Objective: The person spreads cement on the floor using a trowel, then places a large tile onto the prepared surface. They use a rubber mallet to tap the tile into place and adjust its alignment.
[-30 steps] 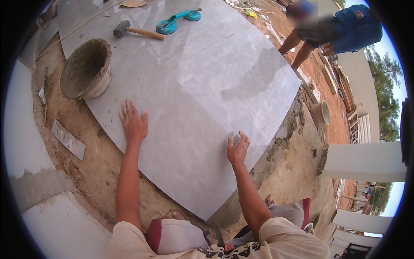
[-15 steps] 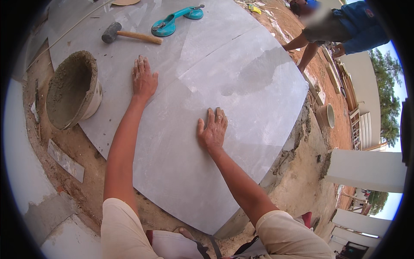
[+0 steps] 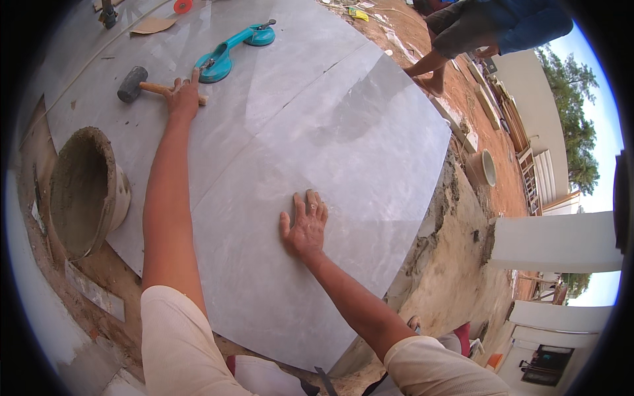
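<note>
My left hand (image 3: 182, 98) reaches across the large grey slab (image 3: 330, 277) and lies over the wooden handle of a rubber mallet (image 3: 132, 84), its fingers apart; I cannot tell how firmly it touches it. Just beyond its fingertips is a turquoise double suction-cup lifter (image 3: 234, 47). My right hand (image 3: 304, 228) rests flat on the slab, lower and right of centre, fingers spread. A cement-crusted bucket (image 3: 117, 204) stands at the left, beside my left forearm.
A co-worker (image 3: 502, 26) in blue bends at the upper right, feet beside the slab. Another bucket (image 3: 482, 168), stacked timber (image 3: 512, 119) and a white column (image 3: 555, 241) are at the right. Cardboard (image 3: 152, 25) and a thin rod (image 3: 122, 33) lie upper left.
My left hand has moved up and left from bare slab onto the mallet handle. My right hand has shifted left, still flat on the slab. The view has swung slightly; the co-worker's posture differs.
</note>
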The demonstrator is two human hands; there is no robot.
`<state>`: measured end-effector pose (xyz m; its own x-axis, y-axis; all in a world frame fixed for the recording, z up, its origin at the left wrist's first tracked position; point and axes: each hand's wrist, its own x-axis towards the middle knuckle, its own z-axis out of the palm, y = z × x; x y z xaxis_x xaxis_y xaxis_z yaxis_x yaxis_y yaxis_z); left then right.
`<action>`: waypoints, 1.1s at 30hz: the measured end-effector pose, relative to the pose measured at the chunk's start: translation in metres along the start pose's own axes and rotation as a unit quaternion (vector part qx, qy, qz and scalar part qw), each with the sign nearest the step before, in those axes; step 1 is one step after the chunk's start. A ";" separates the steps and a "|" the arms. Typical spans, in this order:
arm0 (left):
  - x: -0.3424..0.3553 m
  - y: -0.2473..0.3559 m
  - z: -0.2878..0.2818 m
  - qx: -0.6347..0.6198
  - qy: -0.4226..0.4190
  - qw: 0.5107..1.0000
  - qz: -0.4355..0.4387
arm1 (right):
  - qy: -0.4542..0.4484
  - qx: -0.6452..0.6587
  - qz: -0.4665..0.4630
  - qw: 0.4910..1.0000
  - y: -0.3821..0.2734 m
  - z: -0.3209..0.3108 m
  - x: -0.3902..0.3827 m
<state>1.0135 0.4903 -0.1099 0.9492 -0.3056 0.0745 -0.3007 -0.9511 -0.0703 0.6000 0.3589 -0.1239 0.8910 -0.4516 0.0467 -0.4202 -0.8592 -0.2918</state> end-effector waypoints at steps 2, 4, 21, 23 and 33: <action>-0.016 -0.003 -0.005 -0.020 0.044 0.999 0.011 | 0.006 0.007 -0.003 1.000 0.001 -0.002 0.002; -0.032 -0.010 -0.016 -0.041 0.111 0.992 0.052 | 0.022 0.013 -0.007 1.000 0.001 -0.002 0.001; -0.436 0.139 -0.145 -0.419 0.204 0.785 0.407 | -0.304 0.814 0.186 0.459 0.031 -0.098 -0.041; -0.474 0.168 -0.153 -0.449 0.166 0.735 0.480 | -0.297 0.734 0.258 0.553 0.052 -0.125 -0.072; -0.501 0.250 -0.091 -0.274 -0.061 0.837 0.470 | 0.158 0.755 0.313 0.555 0.275 -0.192 -0.173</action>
<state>0.4543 0.4017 -0.0742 0.2630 -0.9549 0.1381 -0.8852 -0.1819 0.4281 0.2973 0.1552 -0.0289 0.4773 -0.7718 -0.4202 0.2040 0.5624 -0.8013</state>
